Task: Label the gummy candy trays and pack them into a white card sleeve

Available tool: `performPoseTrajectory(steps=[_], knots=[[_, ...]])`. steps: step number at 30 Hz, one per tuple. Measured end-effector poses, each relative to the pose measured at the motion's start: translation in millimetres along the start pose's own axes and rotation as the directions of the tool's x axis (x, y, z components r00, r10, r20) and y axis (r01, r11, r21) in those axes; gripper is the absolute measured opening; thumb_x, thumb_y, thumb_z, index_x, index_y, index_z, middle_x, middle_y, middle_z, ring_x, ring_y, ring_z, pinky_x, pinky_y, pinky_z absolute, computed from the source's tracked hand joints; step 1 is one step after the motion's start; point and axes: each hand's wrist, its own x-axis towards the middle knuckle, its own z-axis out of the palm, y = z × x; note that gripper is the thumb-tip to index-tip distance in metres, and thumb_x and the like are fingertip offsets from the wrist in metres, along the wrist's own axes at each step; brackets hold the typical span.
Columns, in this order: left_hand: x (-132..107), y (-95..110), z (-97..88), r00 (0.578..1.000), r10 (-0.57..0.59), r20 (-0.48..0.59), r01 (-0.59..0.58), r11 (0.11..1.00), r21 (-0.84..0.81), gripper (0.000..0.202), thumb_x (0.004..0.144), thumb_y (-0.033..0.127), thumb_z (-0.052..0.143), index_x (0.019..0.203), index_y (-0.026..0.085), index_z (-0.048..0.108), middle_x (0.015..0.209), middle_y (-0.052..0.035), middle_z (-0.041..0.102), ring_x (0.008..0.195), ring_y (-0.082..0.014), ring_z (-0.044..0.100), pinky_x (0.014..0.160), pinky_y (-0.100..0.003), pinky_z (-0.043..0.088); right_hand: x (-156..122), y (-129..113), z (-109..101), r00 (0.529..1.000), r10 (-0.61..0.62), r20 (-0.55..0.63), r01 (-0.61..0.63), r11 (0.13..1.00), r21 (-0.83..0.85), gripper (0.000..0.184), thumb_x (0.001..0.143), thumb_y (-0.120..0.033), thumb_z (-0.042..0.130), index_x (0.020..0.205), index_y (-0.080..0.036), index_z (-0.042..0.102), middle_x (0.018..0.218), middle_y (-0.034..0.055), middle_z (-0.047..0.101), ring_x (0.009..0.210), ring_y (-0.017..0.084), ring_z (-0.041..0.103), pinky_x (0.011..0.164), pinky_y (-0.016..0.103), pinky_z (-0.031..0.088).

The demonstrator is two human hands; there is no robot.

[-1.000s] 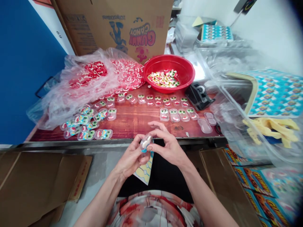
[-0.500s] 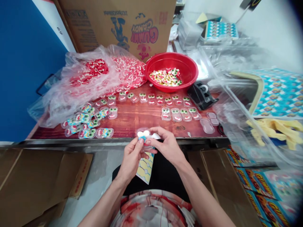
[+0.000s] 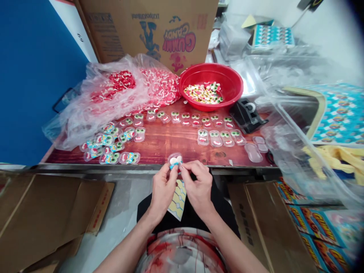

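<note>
A small clear plastic candy pack [image 3: 174,155] with white round candies is held up at the table's front edge. My left hand [image 3: 162,187] grips it from the left, thumb on top. A blue sticker [image 3: 175,163] lies across the pack's narrow middle. From the right, my right hand [image 3: 199,184] pinches the sticker and pack edge with thumb and finger. Below the hands, a yellow-backed sticker sheet [image 3: 178,201] rests on the lap. Labelled packs [image 3: 130,157] are heaped on the left of the table, and unlabelled packs [image 3: 215,138] with green eyes and red mouths stand in rows.
Behind the packs are a bag of red and white candies [image 3: 159,85] and a red basin [image 3: 239,93] holding eye candies. A black tape dispenser [image 3: 247,117] stands right of it, near empty clear shells [image 3: 253,152]. Cardboard boxes [image 3: 51,204] flank the legs.
My right hand has moved in against the pack. The white-backed sticker end that stuck out near its fingers no longer shows. The whole view has shifted slightly.
</note>
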Motion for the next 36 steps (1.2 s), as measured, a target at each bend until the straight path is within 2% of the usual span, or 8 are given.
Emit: performPoseTrajectory(steps=[6,10,13,18,22,24,28,36], knots=[[4.1,-3.6,-4.3,0.996,-0.078,0.046,0.088,0.953,-0.291,0.034,0.089,0.047,0.067,0.103,0.017,0.072,0.083,-0.0012,0.069,0.075,-0.0121,0.061,0.069,-0.020,0.048,-5.1,-4.3,15.5,0.942,-0.287,0.175,0.336,0.825,-0.455,0.027,0.100,-0.019,0.047,0.104,-0.021,0.073,0.089,0.0094,0.070,0.080,0.022,0.054,0.085,0.046,0.033],[8.5,-5.9,-12.6,0.984,-0.172,0.037,0.170,0.883,-0.437,0.036,0.082,0.051,0.074,0.089,0.015,0.071,0.073,-0.0002,0.065,0.064,-0.0101,0.055,0.061,-0.020,0.045,-8.8,-2.7,20.0,0.900,-0.330,0.286,0.430,0.785,-0.446,0.032,0.098,-0.017,0.047,0.118,-0.020,0.071,0.093,0.0119,0.066,0.083,0.024,0.051,0.087,0.050,0.034],[10.9,-6.6,-26.6,0.981,-0.187,0.048,0.189,0.886,-0.423,0.031,0.080,0.045,0.077,0.083,0.015,0.069,0.071,-0.0001,0.064,0.059,-0.0100,0.052,0.057,-0.021,0.044,-6.5,3.4,20.2,0.887,-0.309,0.343,0.411,0.866,-0.285,0.032,0.098,-0.021,0.050,0.120,-0.024,0.072,0.095,0.0100,0.062,0.086,0.024,0.054,0.081,0.045,0.039],[34.7,1.2,-82.9,0.952,0.095,-0.291,-0.059,0.990,0.130,0.028,0.089,0.043,0.064,0.097,0.017,0.070,0.072,-0.0018,0.068,0.064,-0.0147,0.061,0.064,-0.024,0.047,8.2,14.3,25.0,0.890,-0.127,0.438,0.120,0.992,0.045,0.023,0.099,-0.030,0.055,0.107,-0.029,0.076,0.100,0.0062,0.062,0.094,0.022,0.062,0.083,0.040,0.050],[75.6,4.7,-142.6,0.755,0.526,-0.391,-0.025,0.619,0.785,0.027,0.093,0.037,0.056,0.100,0.018,0.073,0.081,-0.0102,0.074,0.080,-0.0244,0.069,0.078,-0.033,0.050,39.3,16.7,52.4,0.865,-0.136,0.482,0.169,0.985,-0.027,0.030,0.101,-0.030,0.049,0.125,-0.029,0.068,0.117,0.0077,0.068,0.107,0.026,0.064,0.097,0.048,0.048],[93.0,-1.6,-160.3,0.736,0.627,-0.253,-0.060,0.433,0.899,0.030,0.095,0.030,0.051,0.113,0.018,0.071,0.103,-0.0145,0.077,0.100,-0.0285,0.070,0.088,-0.037,0.051,65.4,17.2,77.2,0.821,-0.222,0.525,0.298,0.953,-0.063,0.034,0.102,-0.025,0.046,0.130,-0.026,0.064,0.127,0.0096,0.067,0.112,0.027,0.063,0.100,0.050,0.047],[109.6,-26.3,-162.9,0.814,0.581,-0.008,-0.152,0.227,0.962,0.041,0.095,0.016,0.042,0.130,0.017,0.064,0.135,-0.0150,0.067,0.137,-0.0331,0.053,0.105,-0.048,0.047,126.7,19.1,141.1,0.665,-0.422,0.617,0.568,0.821,-0.051,0.043,0.098,-0.011,0.043,0.134,-0.021,0.063,0.139,0.0135,0.062,0.124,0.028,0.059,0.106,0.047,0.045],[104.4,-41.9,-151.0,0.859,0.508,0.070,-0.212,0.226,0.951,0.048,0.097,0.021,0.042,0.144,0.014,0.051,0.159,-0.0170,0.041,0.155,-0.0348,0.021,0.119,-0.063,0.029,196.6,33.3,243.5,0.357,-0.469,0.808,0.734,0.676,0.068,0.058,0.091,0.000,0.038,0.147,-0.012,0.051,0.155,0.0150,0.049,0.148,0.023,0.039,0.124,0.046,0.027]])
